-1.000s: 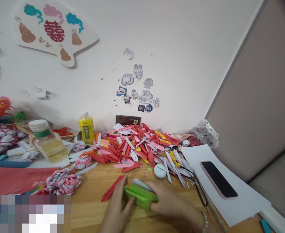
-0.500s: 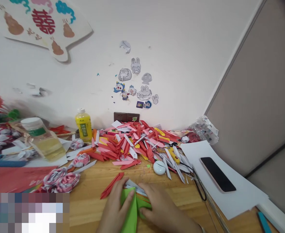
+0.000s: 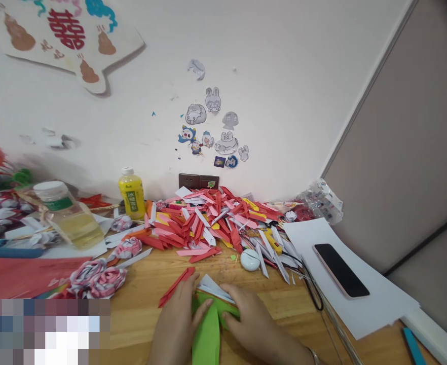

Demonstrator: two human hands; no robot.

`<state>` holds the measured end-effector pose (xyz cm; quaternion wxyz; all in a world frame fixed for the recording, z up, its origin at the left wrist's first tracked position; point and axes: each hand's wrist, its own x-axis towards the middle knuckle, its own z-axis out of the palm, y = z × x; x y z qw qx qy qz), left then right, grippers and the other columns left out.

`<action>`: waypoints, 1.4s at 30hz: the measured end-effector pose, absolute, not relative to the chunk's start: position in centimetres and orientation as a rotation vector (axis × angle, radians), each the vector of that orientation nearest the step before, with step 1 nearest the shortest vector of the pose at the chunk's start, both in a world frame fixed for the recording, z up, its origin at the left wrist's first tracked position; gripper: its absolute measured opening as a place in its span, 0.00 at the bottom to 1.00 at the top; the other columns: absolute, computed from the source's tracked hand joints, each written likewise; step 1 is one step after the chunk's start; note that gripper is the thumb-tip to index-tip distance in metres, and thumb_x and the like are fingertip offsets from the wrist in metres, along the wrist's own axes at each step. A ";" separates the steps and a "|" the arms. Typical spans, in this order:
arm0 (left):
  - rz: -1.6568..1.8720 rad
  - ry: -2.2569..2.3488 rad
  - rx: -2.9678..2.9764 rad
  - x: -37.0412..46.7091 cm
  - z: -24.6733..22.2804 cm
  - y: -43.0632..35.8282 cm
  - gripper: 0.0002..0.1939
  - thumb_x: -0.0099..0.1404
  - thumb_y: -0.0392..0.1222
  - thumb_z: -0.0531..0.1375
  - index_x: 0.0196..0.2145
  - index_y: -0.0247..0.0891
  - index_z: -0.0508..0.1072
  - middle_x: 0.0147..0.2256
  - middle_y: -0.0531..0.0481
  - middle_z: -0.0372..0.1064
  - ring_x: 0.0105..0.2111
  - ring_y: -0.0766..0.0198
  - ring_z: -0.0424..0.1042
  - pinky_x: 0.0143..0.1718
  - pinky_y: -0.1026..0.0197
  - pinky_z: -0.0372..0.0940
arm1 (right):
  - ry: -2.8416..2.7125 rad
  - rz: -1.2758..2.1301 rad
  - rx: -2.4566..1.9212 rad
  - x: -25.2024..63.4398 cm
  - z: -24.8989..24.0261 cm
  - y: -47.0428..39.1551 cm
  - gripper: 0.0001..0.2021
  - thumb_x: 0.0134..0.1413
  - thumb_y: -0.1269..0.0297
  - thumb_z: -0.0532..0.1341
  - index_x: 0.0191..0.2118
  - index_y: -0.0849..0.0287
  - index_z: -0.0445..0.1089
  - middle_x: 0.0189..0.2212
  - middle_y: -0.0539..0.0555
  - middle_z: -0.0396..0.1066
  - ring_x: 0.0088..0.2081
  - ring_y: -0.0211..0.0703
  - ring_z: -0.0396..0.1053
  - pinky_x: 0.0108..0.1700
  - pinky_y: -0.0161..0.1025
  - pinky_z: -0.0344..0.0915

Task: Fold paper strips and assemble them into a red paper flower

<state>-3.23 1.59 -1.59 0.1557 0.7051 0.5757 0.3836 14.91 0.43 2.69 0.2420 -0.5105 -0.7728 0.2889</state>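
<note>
At the bottom centre, a green folded paper piece (image 3: 207,329) with white layers (image 3: 210,288) and thin orange edges at its top is held between both hands. My left hand (image 3: 181,317) grips its left side, thumb on the green front. My right hand (image 3: 246,309) pinches the right side, thumb low and fingers over the top edge. A red folded strip (image 3: 176,288) lies on the wooden table (image 3: 140,324) beside my left fingers. Behind the hands is a heap of red, pink, white and yellow folded strips (image 3: 204,218).
A yellow bottle (image 3: 131,195), a jar of pale liquid (image 3: 69,218) and woven paper roses (image 3: 98,279) stand or lie at the left. To the right are a phone (image 3: 341,270) on white sheets (image 3: 375,299), a white round case (image 3: 250,259) and a black cable (image 3: 313,291).
The green flap has swung slightly right and its lower part looks wider. The white layers show more at the top between my hands. Both hands keep their hold.
</note>
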 end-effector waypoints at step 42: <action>1.298 1.561 1.817 -2.2 -0.8 0.7 0.22 0.61 0.48 0.54 0.50 0.37 0.63 0.50 0.37 0.64 0.53 0.48 0.63 0.53 0.40 0.59 | -2.340 0.589 -1.336 14.9 3.1 -0.1 0.23 0.49 0.72 0.53 0.53 0.55 0.62 0.43 0.55 0.71 0.43 0.48 0.67 0.45 0.40 0.60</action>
